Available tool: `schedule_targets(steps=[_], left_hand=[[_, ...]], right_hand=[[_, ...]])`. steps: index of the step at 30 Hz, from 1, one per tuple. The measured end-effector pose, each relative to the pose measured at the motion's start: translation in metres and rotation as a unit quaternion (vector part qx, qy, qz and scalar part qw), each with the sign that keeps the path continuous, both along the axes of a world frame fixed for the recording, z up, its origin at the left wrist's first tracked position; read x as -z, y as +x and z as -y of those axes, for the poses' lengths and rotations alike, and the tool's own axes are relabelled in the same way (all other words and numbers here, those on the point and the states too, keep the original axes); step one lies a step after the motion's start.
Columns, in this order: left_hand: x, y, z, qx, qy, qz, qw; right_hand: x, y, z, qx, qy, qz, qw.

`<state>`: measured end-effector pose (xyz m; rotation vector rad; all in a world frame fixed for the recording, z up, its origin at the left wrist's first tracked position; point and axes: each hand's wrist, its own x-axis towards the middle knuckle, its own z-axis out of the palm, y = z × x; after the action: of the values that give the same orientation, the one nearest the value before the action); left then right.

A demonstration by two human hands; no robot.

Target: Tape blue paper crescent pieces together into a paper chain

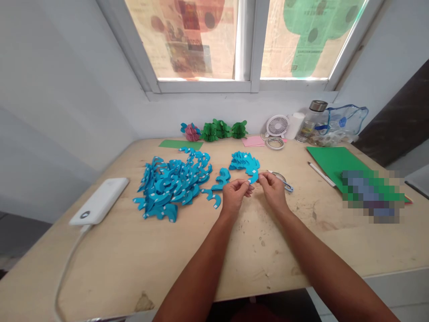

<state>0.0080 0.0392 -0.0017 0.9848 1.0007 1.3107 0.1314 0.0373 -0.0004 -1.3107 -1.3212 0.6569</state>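
Between my two hands is a curved blue paper piece (253, 178) with a small white square on it. My left hand (233, 193) pinches its left end, and my right hand (272, 190) has its fingers closed at the right end. Just beyond them, a fanned row of blue paper pieces (244, 161) lies touching or joined to the held piece; I cannot tell which. Left of my left hand are a few loose blue curved pieces (221, 179). Farther left spreads a large heap of the same blue pieces (174, 181), many marked with white squares.
A utility knife (287, 187) and a tape roll (279, 177) lie by my right hand. A power bank (99, 201) with a cable sits left. At the back stand green paper crafts (221, 129), a small fan (277, 125) and a bottle (311, 120). Green sheets (330, 161) lie right.
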Motion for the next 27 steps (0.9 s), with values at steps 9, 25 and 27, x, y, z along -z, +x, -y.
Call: schedule_targets(steps=[9, 25, 27], left_hand=[[0.0012, 0.0009, 0.0001, 0.004, -0.002, -0.021, 1.000], [0.0015, 0.0004, -0.0017, 0.000, -0.023, 0.002, 1.000], [0.0017, 0.0005, -0.0021, -0.003, -0.026, 0.005, 1.000]], right_hand=[[-0.0035, -0.0014, -0.0010, -0.030, -0.052, -0.117, 0.991], [-0.0007, -0.0002, -0.0019, -0.022, -0.065, -0.139, 0.988], [-0.0002, -0.0005, -0.0021, -0.023, -0.063, -0.135, 0.989]])
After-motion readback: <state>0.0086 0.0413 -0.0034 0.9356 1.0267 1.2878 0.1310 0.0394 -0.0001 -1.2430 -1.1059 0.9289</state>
